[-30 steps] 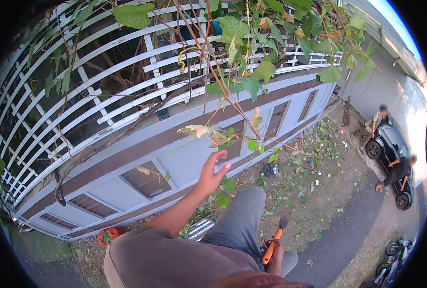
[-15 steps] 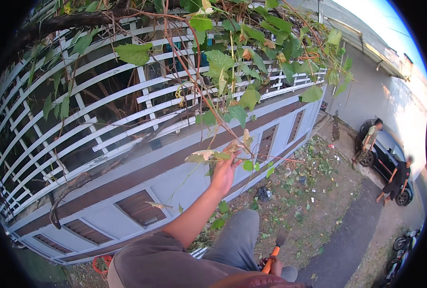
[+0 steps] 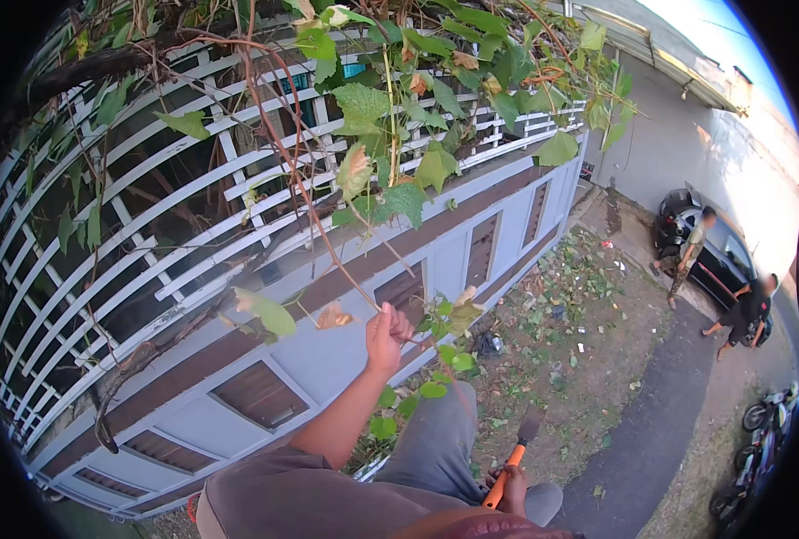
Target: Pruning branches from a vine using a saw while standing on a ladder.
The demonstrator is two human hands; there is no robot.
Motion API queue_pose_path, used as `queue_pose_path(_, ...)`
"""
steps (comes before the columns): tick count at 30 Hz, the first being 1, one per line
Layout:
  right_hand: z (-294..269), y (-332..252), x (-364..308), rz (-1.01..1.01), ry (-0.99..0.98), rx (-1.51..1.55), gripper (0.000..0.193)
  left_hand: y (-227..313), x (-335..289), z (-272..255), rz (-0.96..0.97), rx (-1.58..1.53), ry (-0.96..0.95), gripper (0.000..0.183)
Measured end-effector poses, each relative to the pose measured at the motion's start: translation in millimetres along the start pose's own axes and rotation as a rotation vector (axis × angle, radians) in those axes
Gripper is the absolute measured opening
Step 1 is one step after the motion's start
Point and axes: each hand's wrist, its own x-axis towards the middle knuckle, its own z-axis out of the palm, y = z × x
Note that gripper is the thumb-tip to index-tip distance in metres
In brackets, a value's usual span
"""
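My left hand [image 3: 387,338] is closed around a thin reddish-brown vine stem [image 3: 329,253], in front of the wall below the lattice. The stem runs up to the leafy growth on the white slatted lattice [image 3: 139,214]. Green and browned leaves hang beside the hand, among them a pale green leaf [image 3: 272,314] and a dry curled one [image 3: 333,315]. Low down by my knee, my right hand [image 3: 513,494] grips the orange handle [image 3: 500,485] of a tool with a flat dark blade [image 3: 532,423]. That blade points away from me and touches no vine.
A pale wall with brown panels [image 3: 260,393] runs beneath the lattice. Cut leaves [image 3: 543,314] and a dark plastic bag [image 3: 487,343] lie on the ground far below. Two people stand by a dark car [image 3: 719,256] at the right; motorcycles [image 3: 759,449] are parked nearer.
My left hand has moved left and slightly down, and its fingers have closed on the stem. The leaves near it have shifted. My right hand still holds the tool, its blade tilted slightly higher.
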Motion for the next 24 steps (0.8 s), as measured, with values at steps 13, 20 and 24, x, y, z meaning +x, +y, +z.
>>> queue_pose_path(13,-35,61,82,0.049,0.006,-0.047,0.045,-24,-152,-188,-0.047,0.774,0.553,0.057)
queue_pose_path(20,16,52,120,0.005,-0.068,-0.017,0.056,-47,-207,-190,-0.109,1.061,0.548,0.063)
queue_pose_path(24,21,53,132,-0.025,-0.065,-0.012,0.063,-52,-192,-174,-0.128,1.012,0.509,0.060)
